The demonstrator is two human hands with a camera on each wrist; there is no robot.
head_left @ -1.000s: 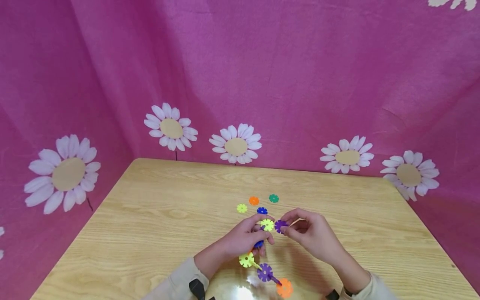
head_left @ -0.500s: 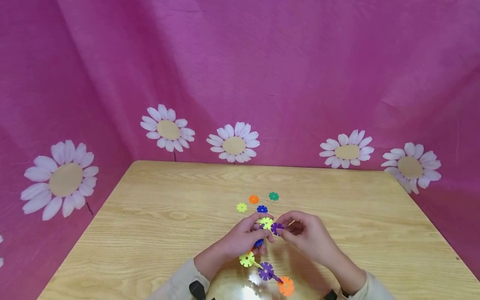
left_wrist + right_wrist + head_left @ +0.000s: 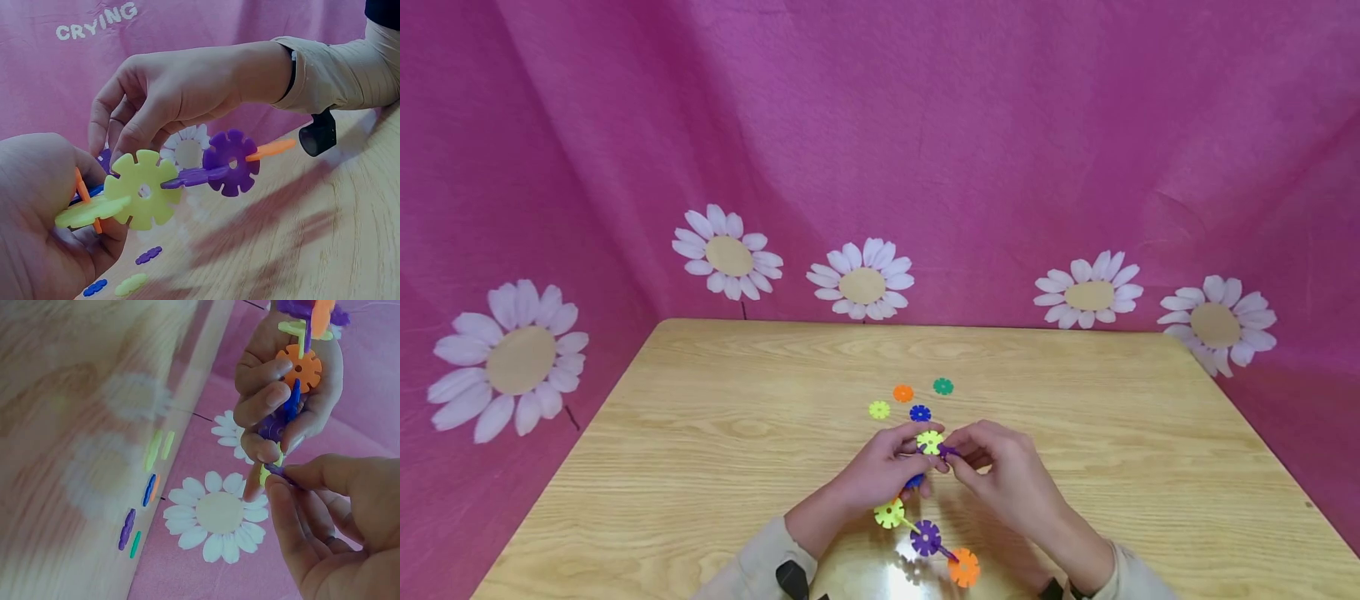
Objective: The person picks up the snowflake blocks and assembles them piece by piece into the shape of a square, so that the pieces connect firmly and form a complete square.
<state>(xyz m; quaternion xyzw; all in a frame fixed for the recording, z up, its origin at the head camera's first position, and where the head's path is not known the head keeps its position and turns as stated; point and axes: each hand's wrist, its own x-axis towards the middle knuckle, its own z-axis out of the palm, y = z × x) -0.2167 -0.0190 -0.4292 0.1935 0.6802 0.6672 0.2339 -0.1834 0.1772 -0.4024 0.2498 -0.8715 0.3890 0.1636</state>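
Note the purple disc (image 3: 950, 452) pinched in the right hand (image 3: 1009, 473), edge-on just right of the end yellow disc (image 3: 930, 437), apparently touching its rim though too small to confirm, and, left of that yellow disc, the left hand (image 3: 880, 468) gripping the linked chain (image 3: 926, 546).

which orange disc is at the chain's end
The orange disc lowest in the head view, joined only to a purple disc, unlike the mid-chain one and the loose one.

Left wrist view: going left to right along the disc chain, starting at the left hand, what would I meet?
Left hand, face-on yellow disc, edge-on purple disc, face-on purple disc, edge-on orange disc. Pieces overlapping at the hand are left out.
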